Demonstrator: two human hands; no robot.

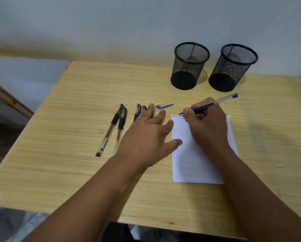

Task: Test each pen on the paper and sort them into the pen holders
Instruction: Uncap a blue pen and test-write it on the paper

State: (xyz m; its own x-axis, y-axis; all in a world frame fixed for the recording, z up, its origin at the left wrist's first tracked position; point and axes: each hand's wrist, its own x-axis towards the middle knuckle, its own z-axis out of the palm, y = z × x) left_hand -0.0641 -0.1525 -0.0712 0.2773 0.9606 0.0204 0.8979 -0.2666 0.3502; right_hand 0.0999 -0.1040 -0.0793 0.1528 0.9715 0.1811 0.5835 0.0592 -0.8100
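A person's right hand point(205, 123) pinches an uncapped blue pen point(214, 103), its tip at the top left corner of the white paper point(189, 165) beside blue writing. The left hand point(146, 137) lies spread flat, fingertips on the paper's edge, covering capped pens. 2 black mesh pen holders point(189, 66) stand behind.
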